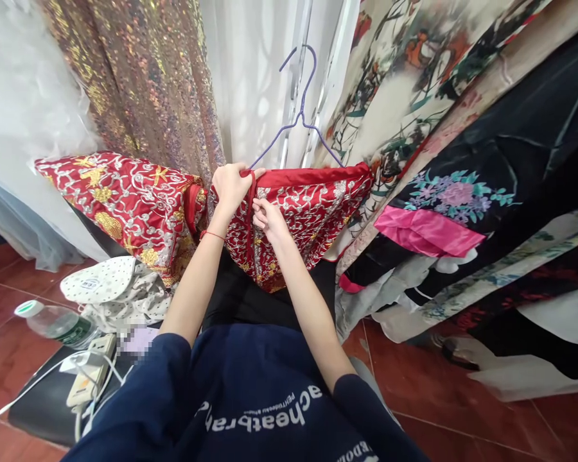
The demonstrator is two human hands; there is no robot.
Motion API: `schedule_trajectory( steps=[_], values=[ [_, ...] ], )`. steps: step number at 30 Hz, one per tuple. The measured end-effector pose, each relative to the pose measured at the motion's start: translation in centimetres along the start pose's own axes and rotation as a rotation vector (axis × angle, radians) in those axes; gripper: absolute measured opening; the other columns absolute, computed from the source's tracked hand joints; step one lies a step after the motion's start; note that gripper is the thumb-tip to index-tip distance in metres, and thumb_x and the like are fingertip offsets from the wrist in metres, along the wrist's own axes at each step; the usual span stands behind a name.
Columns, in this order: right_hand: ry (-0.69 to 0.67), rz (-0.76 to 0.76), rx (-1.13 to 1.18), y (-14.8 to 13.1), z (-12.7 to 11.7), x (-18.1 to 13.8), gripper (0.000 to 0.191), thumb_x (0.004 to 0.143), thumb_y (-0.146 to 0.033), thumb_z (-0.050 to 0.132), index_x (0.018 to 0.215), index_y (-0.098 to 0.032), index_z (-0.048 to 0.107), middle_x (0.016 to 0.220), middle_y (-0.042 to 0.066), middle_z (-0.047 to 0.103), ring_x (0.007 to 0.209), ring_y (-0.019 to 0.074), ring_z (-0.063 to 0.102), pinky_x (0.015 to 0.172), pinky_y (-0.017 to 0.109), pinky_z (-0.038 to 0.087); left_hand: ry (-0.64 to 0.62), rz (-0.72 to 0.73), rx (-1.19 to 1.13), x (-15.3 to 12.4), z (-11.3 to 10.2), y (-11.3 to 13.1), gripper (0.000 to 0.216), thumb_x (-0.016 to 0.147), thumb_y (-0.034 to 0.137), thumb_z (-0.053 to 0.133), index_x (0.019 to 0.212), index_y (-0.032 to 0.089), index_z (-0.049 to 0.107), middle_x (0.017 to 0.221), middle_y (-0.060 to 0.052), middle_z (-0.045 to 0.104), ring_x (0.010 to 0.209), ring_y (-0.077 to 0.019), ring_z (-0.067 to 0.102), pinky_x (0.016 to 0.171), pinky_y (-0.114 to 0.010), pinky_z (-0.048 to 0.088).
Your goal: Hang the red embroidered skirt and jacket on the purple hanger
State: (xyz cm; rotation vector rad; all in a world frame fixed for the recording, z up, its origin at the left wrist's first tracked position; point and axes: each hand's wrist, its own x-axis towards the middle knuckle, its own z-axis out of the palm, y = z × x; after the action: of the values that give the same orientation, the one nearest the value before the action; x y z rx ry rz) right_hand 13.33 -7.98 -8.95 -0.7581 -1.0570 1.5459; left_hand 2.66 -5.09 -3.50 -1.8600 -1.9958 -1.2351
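Observation:
A red garment with silver and gold embroidery hangs from a purple wire hanger, its plain red band running along the top. My left hand is closed on the band's left end, beside the hanger's lower left corner. Just below and to the right, my right hand has its fingers curled in a pinch at a narrow red strap that dangles down the garment's front. The fingertips partly cover the strap there. Further left lies another red embroidered piece; whether it joins the hanging one I cannot tell.
Sequinned cloth and a white feathery garment hang on the left. Printed and black garments crowd the right. At lower left are a dotted bag, a plastic bottle and a power strip with cables.

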Motion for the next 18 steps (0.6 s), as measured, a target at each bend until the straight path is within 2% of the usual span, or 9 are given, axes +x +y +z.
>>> schedule_trajectory(
  steps=[4,8,14,18],
  values=[
    [0.068,-0.035,-0.050,1.8,-0.1,-0.3,0.041,0.093,-0.012,0.052,0.053,-0.020,0.043,0.034,-0.011,0.030,0.031,0.0026,0.023,0.034,0.016,0.021,0.007,-0.009,0.033,0.3,0.5,-0.1,0.052,0.090,0.067,0.053,0.068,0.022,0.065,0.075,-0.010,0.069,0.084,-0.0268,0.064,0.069,-0.034,0.030],
    [0.103,-0.057,-0.069,3.3,-0.3,-0.6,0.042,0.092,-0.017,0.056,0.053,-0.020,0.042,0.034,-0.012,0.030,0.031,0.0020,0.023,0.035,0.015,0.023,0.016,0.031,0.045,0.4,1.0,-0.3,0.050,0.089,0.067,0.056,0.067,0.022,0.064,0.076,-0.010,0.070,0.085,-0.0276,0.064,0.072,-0.035,0.033],
    [0.110,-0.053,-0.062,3.2,-0.6,-0.8,0.038,0.092,-0.017,0.054,0.055,-0.020,0.045,0.037,-0.011,0.033,0.033,0.0026,0.026,0.037,0.017,0.025,0.065,0.020,-0.008,0.3,1.5,-0.5,0.048,0.089,0.064,0.058,0.066,0.023,0.064,0.074,-0.009,0.068,0.084,-0.0274,0.064,0.075,-0.036,0.036],
    [0.092,-0.045,-0.067,2.8,-0.5,-0.7,0.040,0.091,-0.017,0.055,0.053,-0.021,0.042,0.035,-0.012,0.028,0.033,0.0028,0.023,0.037,0.018,0.022,0.129,0.038,-0.033,0.4,2.2,-0.8,0.049,0.090,0.066,0.056,0.071,0.022,0.065,0.080,-0.009,0.068,0.088,-0.0278,0.062,0.084,-0.039,0.039]
  ],
)
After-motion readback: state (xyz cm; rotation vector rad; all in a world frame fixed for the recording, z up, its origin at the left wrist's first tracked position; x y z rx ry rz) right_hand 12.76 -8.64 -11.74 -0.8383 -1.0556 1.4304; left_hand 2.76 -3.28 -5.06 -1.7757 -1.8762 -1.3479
